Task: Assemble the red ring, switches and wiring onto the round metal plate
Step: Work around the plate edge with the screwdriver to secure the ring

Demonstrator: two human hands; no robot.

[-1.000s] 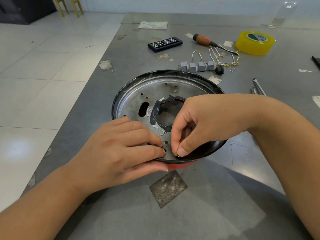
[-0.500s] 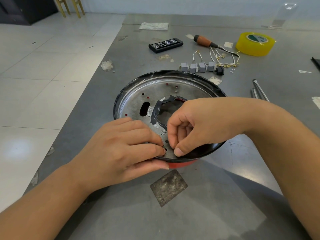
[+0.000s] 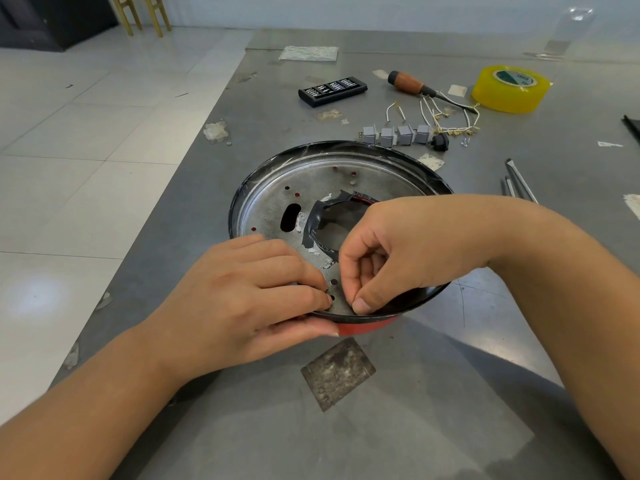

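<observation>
Two hands work at the near rim of the plate [image 3: 311, 178], which sits mid-table [image 3: 450, 427] inside a black-edged, red ring [image 3: 367, 328].

Left hand [image 3: 242, 303] grips the near-left edge: thumb under the red side, fingers curled over the rim, their tips on the plate floor by two small holes. Whether it pinches anything small there cannot be told.

Further in, the plate shows an oval slot and a large centre hole edged with black tape [image 3: 311, 233].

Right hand [image 3: 398, 251] reaches over from the right, fingers curled, thumb tip pressed on the plate floor near the rim, just beside the left fingertips. What it pinches, if anything, is hidden.

Below the ring lies a dark patch [image 3: 337, 374] on the table.

Beyond the plate: a black bit case [image 3: 332, 91], then four grey switches [image 3: 396, 135] in a row, a wooden-handled screwdriver [image 3: 408, 83], white wires [image 3: 446, 119] just right of the switches, and a yellow tape roll [image 3: 510, 88]. Two metal rods [image 3: 519, 181] lie at the right, near the right forearm.
</observation>
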